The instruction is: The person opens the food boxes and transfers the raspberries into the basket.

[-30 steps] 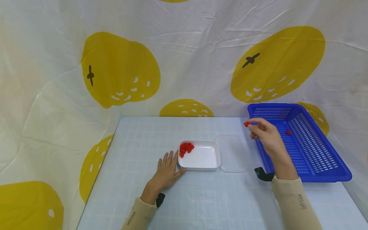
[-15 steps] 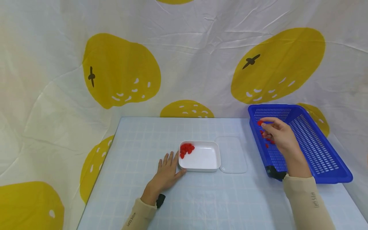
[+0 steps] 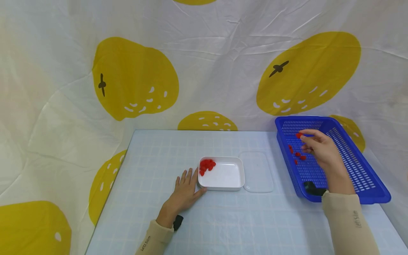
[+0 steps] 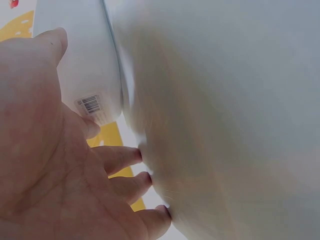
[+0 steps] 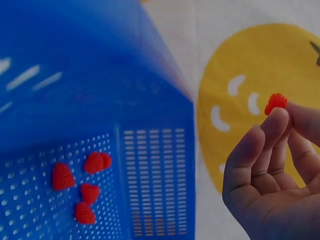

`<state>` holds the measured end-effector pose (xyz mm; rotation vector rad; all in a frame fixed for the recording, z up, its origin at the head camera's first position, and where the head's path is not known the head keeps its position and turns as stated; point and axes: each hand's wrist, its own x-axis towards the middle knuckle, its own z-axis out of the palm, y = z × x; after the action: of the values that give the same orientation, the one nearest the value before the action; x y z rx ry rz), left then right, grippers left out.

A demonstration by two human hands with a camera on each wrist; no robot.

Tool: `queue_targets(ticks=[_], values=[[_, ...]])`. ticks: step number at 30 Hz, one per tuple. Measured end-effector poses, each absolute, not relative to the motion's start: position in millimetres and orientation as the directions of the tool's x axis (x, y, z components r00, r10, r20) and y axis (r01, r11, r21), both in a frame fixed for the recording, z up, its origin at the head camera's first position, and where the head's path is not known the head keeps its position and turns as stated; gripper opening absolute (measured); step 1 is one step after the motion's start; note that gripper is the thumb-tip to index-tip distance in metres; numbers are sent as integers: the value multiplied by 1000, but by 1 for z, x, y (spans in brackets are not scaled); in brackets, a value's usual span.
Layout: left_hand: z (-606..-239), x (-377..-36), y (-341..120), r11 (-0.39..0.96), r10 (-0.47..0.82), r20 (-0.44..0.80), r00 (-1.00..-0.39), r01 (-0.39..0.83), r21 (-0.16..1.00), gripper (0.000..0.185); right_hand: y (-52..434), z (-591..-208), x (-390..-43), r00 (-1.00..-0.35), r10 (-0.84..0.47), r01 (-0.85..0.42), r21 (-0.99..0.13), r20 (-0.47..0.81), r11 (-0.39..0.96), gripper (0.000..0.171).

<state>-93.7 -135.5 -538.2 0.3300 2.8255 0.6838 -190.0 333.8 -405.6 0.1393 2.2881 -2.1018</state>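
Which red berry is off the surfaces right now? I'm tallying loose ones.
The red berry pinched in the right hand above the blue basket; the others lie in the basket or white tray.

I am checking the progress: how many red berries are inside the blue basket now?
5 lie loose on the blue basket floor: berries clustered near its left wall. A sixth berry is pinched in the right hand above the basket. The hand may hide others.
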Motion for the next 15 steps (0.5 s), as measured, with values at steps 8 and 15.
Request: queue_targets(ticks=[8, 15], values=[[-538, -94, -135, 869, 263, -159, -951, 162, 467, 89, 349, -415, -200, -984, 61, 169, -984, -165, 63, 24], [-539, -94, -135, 868, 265, -157, -951, 165, 469, 89, 352, -426, -204, -973, 102, 219, -970, -209, 106, 25]])
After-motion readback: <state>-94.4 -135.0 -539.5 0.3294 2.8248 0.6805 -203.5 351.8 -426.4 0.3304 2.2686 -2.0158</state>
